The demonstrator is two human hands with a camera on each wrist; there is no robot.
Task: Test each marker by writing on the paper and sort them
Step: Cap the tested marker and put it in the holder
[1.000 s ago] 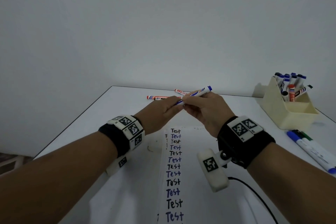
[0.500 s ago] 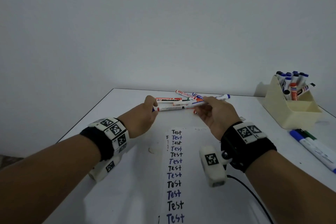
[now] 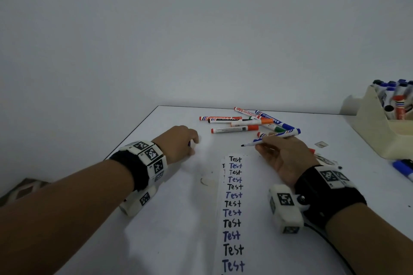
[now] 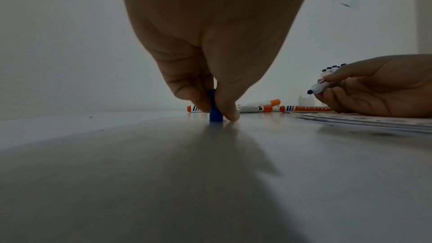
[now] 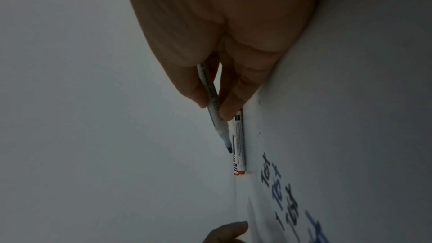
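My right hand (image 3: 281, 154) holds an uncapped blue marker (image 3: 276, 136) above the top of the paper strip (image 3: 232, 207), its dark tip (image 3: 243, 145) pointing left. In the right wrist view thumb and fingers pinch the marker barrel (image 5: 214, 106). My left hand (image 3: 178, 143) rests on the table left of the paper and pinches the blue cap (image 4: 214, 110), which stands upright on the table surface. The paper carries a column of "Test" words in black and blue. A pile of several capped markers (image 3: 243, 121) lies beyond both hands.
A cream holder (image 3: 377, 127) with several upright markers stands at the far right. More markers (image 3: 403, 168) lie in front of it by the right edge. A small scrap (image 3: 321, 144) lies on the white table (image 3: 156, 230). The table's far edge meets a plain wall.
The hands pulled apart: the cap came off the blue marker. My left hand moved left and down to the table with the cap; my right hand lowered the marker toward the paper.
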